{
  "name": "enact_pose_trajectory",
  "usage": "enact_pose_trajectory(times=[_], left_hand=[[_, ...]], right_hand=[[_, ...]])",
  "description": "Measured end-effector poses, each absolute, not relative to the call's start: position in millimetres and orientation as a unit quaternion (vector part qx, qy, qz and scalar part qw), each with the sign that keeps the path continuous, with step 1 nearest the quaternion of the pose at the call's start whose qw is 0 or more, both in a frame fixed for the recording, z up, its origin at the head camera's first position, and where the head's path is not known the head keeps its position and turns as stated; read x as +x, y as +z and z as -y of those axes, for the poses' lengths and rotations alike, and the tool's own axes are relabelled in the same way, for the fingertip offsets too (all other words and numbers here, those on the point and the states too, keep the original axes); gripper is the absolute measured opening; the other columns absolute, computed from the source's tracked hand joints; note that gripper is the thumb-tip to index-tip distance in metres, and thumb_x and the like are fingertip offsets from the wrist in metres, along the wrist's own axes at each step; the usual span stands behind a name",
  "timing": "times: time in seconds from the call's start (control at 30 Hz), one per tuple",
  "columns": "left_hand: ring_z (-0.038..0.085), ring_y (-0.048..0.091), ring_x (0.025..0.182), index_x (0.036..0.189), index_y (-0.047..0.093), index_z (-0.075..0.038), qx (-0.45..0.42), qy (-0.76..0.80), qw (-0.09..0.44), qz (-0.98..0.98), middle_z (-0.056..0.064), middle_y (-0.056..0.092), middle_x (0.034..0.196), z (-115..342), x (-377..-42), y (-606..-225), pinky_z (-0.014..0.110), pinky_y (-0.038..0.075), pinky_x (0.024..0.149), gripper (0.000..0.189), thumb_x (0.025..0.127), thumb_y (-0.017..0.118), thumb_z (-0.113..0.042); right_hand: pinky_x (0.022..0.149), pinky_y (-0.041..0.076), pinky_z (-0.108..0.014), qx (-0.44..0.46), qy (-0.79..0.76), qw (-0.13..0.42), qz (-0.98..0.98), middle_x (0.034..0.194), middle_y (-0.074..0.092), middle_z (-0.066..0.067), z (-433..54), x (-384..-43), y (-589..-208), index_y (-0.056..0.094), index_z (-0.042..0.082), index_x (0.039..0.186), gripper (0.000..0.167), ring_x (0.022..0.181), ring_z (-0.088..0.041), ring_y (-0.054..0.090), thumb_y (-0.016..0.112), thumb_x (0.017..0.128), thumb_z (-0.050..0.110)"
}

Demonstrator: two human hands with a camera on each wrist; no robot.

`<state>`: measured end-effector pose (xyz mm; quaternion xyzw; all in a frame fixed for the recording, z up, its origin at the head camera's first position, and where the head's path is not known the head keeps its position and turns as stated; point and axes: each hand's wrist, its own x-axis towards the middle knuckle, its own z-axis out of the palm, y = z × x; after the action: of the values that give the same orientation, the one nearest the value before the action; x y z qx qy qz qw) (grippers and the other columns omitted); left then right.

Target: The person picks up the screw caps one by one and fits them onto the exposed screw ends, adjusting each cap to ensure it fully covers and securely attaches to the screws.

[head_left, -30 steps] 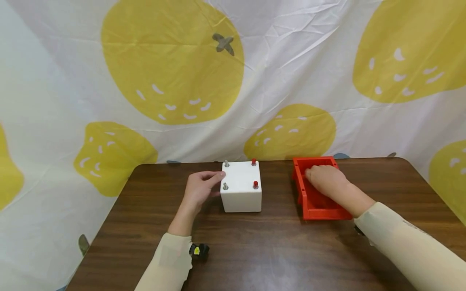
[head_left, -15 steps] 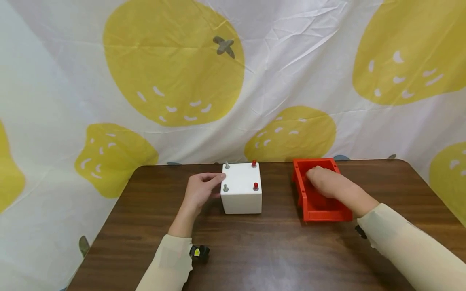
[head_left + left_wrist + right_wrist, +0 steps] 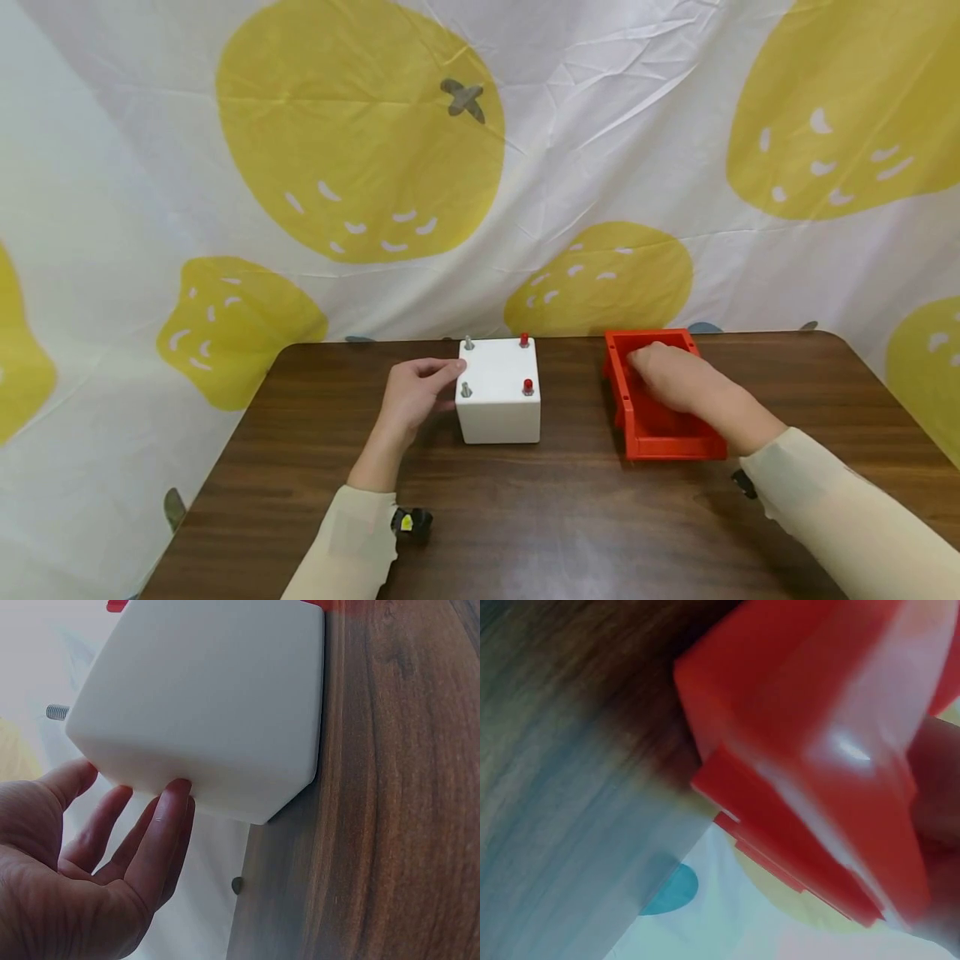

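A white block (image 3: 497, 392) stands on the table with an upright bolt at each top corner. The two left bolts (image 3: 466, 389) show bare metal threads, and the two right ones carry red caps (image 3: 528, 385). My left hand (image 3: 408, 393) touches the block's left side. In the left wrist view its fingertips (image 3: 177, 787) rest against the white face, fingers loosely extended. To the right, my right hand (image 3: 671, 375) reaches into a red bin (image 3: 675, 448). Its fingers are hidden inside; the right wrist view shows mostly the bin's outer wall (image 3: 832, 750).
The brown wooden table (image 3: 525, 533) ends at a back edge just behind the block and the bin. A white cloth (image 3: 390, 300) with yellow fruit prints hangs behind it. A black wrist camera (image 3: 412, 523) sits by my left sleeve.
My left hand has stayed against the block. My right hand has shifted slightly within the bin, and the head view has tilted up a little.
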<state>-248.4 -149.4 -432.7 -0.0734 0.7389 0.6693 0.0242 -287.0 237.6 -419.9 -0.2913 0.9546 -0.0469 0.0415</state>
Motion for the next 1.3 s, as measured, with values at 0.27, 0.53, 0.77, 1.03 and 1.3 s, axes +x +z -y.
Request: enact_pose_trajectory(times=[0.27,0.53,0.77,1.03,1.3], left_hand=[[0.024,0.073,0.099,0.115,0.081,-0.004,-0.07,0.669,0.025,-0.739,0.012,0.074,0.118,149.4,-248.0,-431.7,0.043,0.066,0.08,0.033,0.094,0.085,-0.029],[0.024,0.073,0.099,0.115,0.08,-0.003,-0.066,0.668,0.023,-0.741,0.013,0.074,0.118,149.2,-248.0,-432.6,0.043,0.067,0.079,0.033,0.095,0.084,-0.029],[0.024,0.073,0.099,0.116,0.08,-0.004,-0.066,0.67,0.023,-0.739,0.012,0.074,0.119,149.3,-246.6,-430.6,0.044,0.066,0.081,0.032,0.095,0.084,-0.028],[0.024,0.073,0.099,0.116,0.08,-0.004,-0.067,0.672,0.025,-0.737,0.013,0.074,0.118,149.4,-246.5,-430.9,0.044,0.066,0.08,0.033,0.095,0.084,-0.029],[0.025,0.072,0.102,0.116,0.08,-0.005,-0.068,0.67,0.023,-0.738,0.012,0.074,0.119,149.1,-246.3,-430.8,0.048,0.065,0.084,0.033,0.095,0.084,-0.029]], right_hand=[[0.074,0.059,-0.041,-0.296,-0.099,0.014,-0.95,0.081,0.065,0.003,-240.8,-281.6,-404.9,0.072,0.008,0.092,0.014,0.076,-0.019,0.059,0.074,0.089,-0.005],[0.076,0.059,-0.041,-0.296,-0.161,-0.013,-0.941,0.085,0.067,0.007,-246.1,-273.6,-397.6,0.075,0.009,0.093,0.016,0.08,-0.017,0.062,0.079,0.087,-0.005],[0.077,0.06,-0.042,-0.276,-0.207,-0.033,-0.938,0.087,0.07,0.004,-248.2,-270.0,-392.3,0.075,0.005,0.1,0.013,0.082,-0.016,0.065,0.083,0.09,0.003],[0.076,0.058,-0.039,-0.248,-0.243,-0.051,-0.936,0.087,0.07,0.004,-245.8,-264.9,-388.4,0.075,0.007,0.101,0.012,0.082,-0.017,0.064,0.083,0.092,0.009],[0.075,0.058,-0.034,-0.236,-0.287,-0.066,-0.926,0.089,0.07,0.004,-240.3,-260.7,-386.1,0.077,0.011,0.103,0.012,0.084,-0.017,0.063,0.084,0.094,0.014]])
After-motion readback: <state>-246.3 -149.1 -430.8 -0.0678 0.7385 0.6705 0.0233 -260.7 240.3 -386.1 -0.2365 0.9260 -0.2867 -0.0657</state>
